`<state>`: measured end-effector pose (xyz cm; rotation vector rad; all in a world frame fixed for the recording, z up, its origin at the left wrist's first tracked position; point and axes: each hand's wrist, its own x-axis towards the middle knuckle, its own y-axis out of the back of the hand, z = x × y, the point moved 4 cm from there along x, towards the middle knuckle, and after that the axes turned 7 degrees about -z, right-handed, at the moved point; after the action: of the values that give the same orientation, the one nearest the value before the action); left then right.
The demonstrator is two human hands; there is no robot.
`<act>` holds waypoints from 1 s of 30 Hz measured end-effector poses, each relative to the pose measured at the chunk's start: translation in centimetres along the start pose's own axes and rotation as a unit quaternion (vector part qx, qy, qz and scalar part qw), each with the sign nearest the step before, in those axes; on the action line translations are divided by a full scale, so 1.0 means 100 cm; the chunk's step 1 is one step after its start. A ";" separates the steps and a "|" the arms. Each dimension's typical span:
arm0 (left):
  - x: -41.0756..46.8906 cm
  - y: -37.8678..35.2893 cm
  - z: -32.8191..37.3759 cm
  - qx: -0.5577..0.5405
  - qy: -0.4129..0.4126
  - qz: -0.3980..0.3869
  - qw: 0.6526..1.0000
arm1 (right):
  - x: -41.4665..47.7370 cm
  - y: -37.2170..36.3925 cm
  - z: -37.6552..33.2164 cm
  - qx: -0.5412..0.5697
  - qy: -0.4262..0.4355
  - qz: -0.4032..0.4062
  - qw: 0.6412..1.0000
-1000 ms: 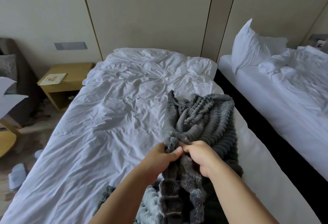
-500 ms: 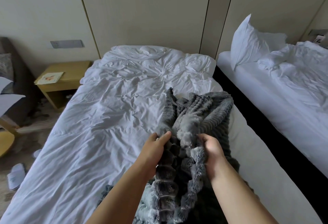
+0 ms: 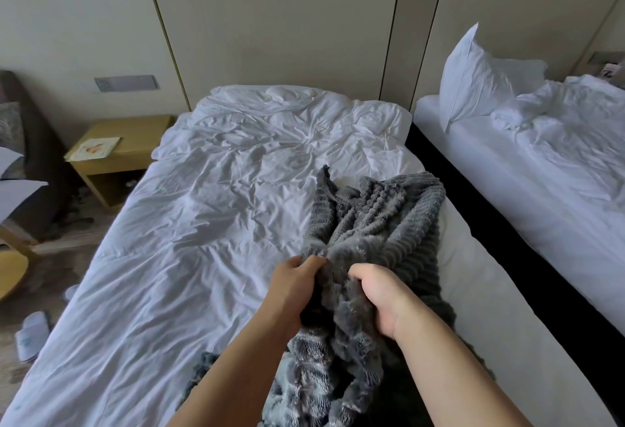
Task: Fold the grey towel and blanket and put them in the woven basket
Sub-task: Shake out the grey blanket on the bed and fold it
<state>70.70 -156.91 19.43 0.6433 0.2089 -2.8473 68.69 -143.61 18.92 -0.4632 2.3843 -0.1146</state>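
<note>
A dark grey ribbed fleece blanket [image 3: 382,220] lies bunched on the right side of the white bed [image 3: 209,250]. Its near part hangs down toward me. My left hand [image 3: 294,288] grips a fold of it from the left. My right hand [image 3: 382,301] is closed on the fabric a little to the right, a hand's width from the left one. A lighter grey patterned cloth [image 3: 304,382] shows under my forearms at the bed's near end; I cannot tell whether it is the towel. No woven basket is in view.
A second white bed [image 3: 541,172] with an upright pillow [image 3: 480,71] stands to the right across a dark gap. At the left are a wooden nightstand [image 3: 118,159], an armchair [image 3: 23,156] and white slippers [image 3: 32,335] on the floor.
Both hands have shifted their hold on the blanket: they opened and reached forward, then closed on the fabric again, slightly apart. The bunched blanket has been pulled a little flatter.
</note>
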 end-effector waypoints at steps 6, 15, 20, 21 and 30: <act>0.002 0.013 0.006 0.044 -0.063 0.061 0.995 | -0.001 0.019 -0.007 -0.359 0.034 0.186 0.914; -0.011 0.002 0.020 0.001 -0.099 -0.048 0.994 | -0.009 -0.010 -0.025 -0.181 0.147 0.034 0.972; -0.014 0.002 0.030 -0.006 -0.107 -0.084 0.991 | -0.015 -0.003 -0.033 -0.001 0.156 0.021 0.988; -0.016 0.001 0.035 0.014 -0.116 -0.079 0.990 | -0.018 -0.005 -0.039 0.039 0.170 0.011 0.985; -0.029 -0.005 0.095 0.101 -0.198 -0.106 0.969 | -0.039 -0.036 -0.099 0.119 0.286 -0.013 0.951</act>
<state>69.28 -157.63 29.27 0.0748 -0.0859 -3.1534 65.97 -146.02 29.58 -0.3798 2.8760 -0.6170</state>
